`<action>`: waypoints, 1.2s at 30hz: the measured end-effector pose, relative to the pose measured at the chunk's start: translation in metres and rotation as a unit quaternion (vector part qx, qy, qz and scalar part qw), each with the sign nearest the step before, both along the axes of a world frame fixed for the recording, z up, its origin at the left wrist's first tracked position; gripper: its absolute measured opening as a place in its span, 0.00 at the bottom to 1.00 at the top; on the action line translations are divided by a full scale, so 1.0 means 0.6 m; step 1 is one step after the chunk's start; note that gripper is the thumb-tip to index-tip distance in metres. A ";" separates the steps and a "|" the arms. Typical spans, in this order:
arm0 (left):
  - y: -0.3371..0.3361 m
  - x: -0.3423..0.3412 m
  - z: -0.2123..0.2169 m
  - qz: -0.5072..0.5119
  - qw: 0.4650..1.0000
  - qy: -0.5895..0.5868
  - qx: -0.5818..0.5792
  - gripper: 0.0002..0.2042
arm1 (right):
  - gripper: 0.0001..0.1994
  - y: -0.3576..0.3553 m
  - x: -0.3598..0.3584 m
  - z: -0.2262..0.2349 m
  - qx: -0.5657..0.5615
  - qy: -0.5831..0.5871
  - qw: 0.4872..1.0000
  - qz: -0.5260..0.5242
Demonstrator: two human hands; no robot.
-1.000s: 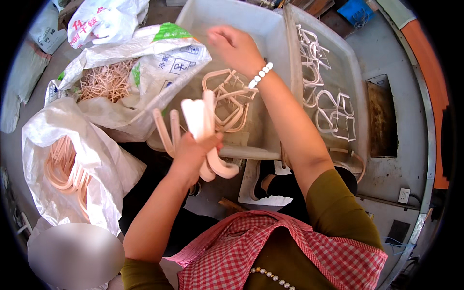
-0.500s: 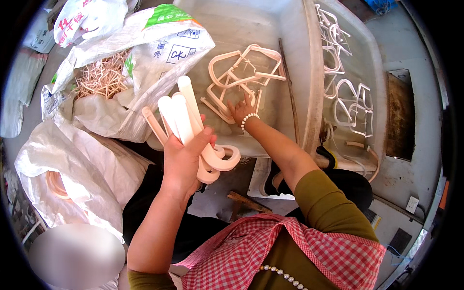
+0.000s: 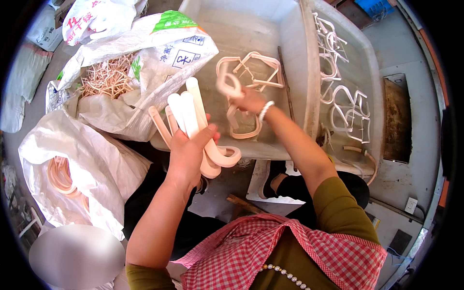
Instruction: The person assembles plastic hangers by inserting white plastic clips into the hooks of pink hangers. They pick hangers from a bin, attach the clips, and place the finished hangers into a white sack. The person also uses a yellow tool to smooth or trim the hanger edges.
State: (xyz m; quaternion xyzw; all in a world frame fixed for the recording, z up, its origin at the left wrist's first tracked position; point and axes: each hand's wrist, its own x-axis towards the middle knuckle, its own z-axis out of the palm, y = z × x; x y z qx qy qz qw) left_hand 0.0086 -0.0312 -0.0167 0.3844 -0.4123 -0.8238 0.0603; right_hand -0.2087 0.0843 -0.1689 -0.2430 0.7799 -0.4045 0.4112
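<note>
My left hand [image 3: 189, 153] is wrapped round a bundle of pale, pinkish rods [image 3: 186, 113] with hooked ends. Their straight ends point up and away, and their curved ends hang by my wrist. Over a shallow tub [image 3: 302, 29], my right hand [image 3: 250, 101] grips one pale hooked rod [image 3: 228, 87], smeared by motion. Under and beyond that hand, bent pale rods form loops, among them a far loop [image 3: 270, 83] and a nearer loop [image 3: 245, 136] on the tub's bottom. My right hand partly hides them.
A dark thin stick [image 3: 289, 96] leans along the tub's right wall. Another tub section [image 3: 357, 43] at right holds several bent pale rods. At left, one sack [image 3: 145, 108] holds short pinkish sticks and another sack [image 3: 104, 193] holds curved pieces.
My right hand, earlier spread open among the loops in the tub, is now lifted slightly and closed on a hooked rod. My left hand has shifted a little right with its bundle.
</note>
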 end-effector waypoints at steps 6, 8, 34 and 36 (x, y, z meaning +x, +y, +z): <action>0.004 0.001 0.010 -0.019 0.999 0.014 0.023 0.15 | 0.17 0.084 -0.030 0.159 -0.232 -0.275 0.903 -0.235; 0.004 0.002 0.014 -0.032 0.998 0.027 0.039 0.15 | 0.16 0.102 -0.008 0.186 -0.251 -0.235 0.915 -0.213; -0.030 0.002 0.019 -0.028 0.982 0.113 0.148 0.14 | 0.20 0.154 0.154 0.330 -0.170 0.111 0.977 0.060; -0.036 0.002 0.026 -0.005 0.971 0.133 0.199 0.13 | 0.18 0.154 0.169 0.359 -0.118 0.335 0.911 0.211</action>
